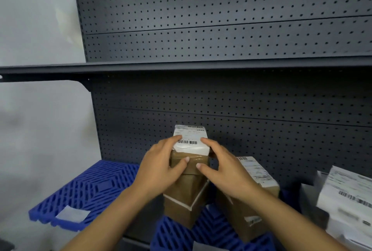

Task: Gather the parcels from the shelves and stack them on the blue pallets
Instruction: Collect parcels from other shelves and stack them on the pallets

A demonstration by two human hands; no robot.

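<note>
A small brown parcel (pixel 191 142) with a white barcode label on top sits on a stack of brown parcels (pixel 181 204) standing on a blue pallet (pixel 209 232). My left hand (pixel 161 166) grips its left side, thumb on the front face. My right hand (pixel 223 168) grips its right side, thumb also on the front. A second brown parcel (pixel 257 178) with a label stands just right of the stack. Another blue pallet (pixel 86 190) lies to the left, bearing only a white slip (pixel 72 213).
A dark pegboard shelving unit (pixel 221 29) fills the background, with a bare shelf edge (pixel 181 66) above the parcels. White-wrapped parcels (pixel 348 196) with labels lie at the right. A pale wall (pixel 40 109) is on the left.
</note>
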